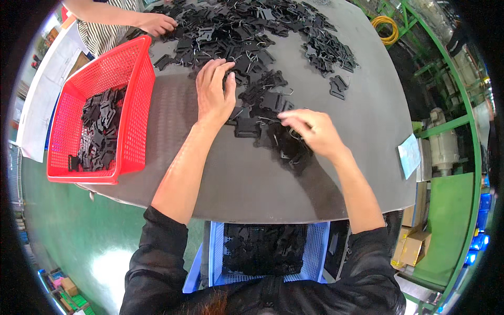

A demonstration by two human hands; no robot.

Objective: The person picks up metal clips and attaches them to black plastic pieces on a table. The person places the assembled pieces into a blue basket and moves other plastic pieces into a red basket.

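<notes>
My left hand (215, 90) lies flat on the grey table (341, 157), fingers spread over black plastic clips with wire hooks (257, 100). My right hand (310, 131) is curled over a small heap of the same black parts (286, 149) nearer to me, fingers pinching among them; whether it grips one I cannot tell. A big spread of these black parts (252, 31) covers the far half of the table.
A red mesh basket (134, 100) with black parts stands at the table's left edge. A blue crate (315, 257) with black parts sits below the near edge. Another person's hand (156, 23) reaches into the pile at far left. Green frames and cartons stand right.
</notes>
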